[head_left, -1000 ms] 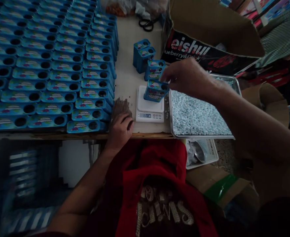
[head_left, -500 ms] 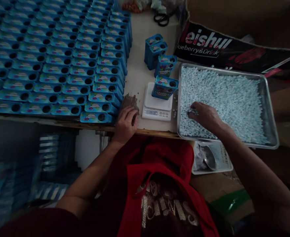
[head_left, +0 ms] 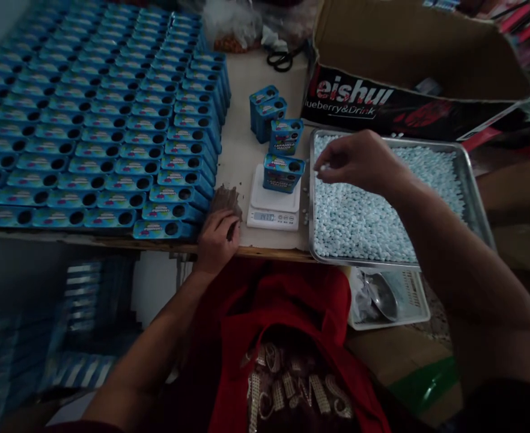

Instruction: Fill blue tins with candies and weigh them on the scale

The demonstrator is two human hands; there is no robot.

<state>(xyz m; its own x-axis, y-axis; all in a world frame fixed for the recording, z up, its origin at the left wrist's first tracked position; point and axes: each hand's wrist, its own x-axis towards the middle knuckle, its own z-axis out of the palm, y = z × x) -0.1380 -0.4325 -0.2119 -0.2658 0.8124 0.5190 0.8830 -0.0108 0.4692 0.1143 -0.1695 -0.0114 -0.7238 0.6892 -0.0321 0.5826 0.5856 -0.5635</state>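
Observation:
My right hand (head_left: 359, 161) is raised above the left side of a metal tray (head_left: 312, 237). Its thumb and fingers pinch a few small pale candies (head_left: 323, 168). More pale blue-white candies (head_left: 359, 219) fill the tray. A blue printed box (head_left: 283, 174) stands upright on a white digital scale (head_left: 273, 221), left of the tray. My left hand (head_left: 219, 240) rests with curled fingers at the table's front edge, touching a rough brown patch (head_left: 225, 201); I see nothing in its fingers.
Rows of blue boxes with round holes (head_left: 107, 150) cover the table's left. Several more boxes (head_left: 286, 137) stand behind the scale. A large black carton (head_left: 350, 102) and black-handled scissors (head_left: 279, 60) are at the back. Below the table sits a white basket (head_left: 422, 300) holding a metal scoop (head_left: 382, 296).
My right hand has risen out of the candies and moved up and left, with a few between its fingertips. My left hand stays at the edge. The camera view has shifted slightly.

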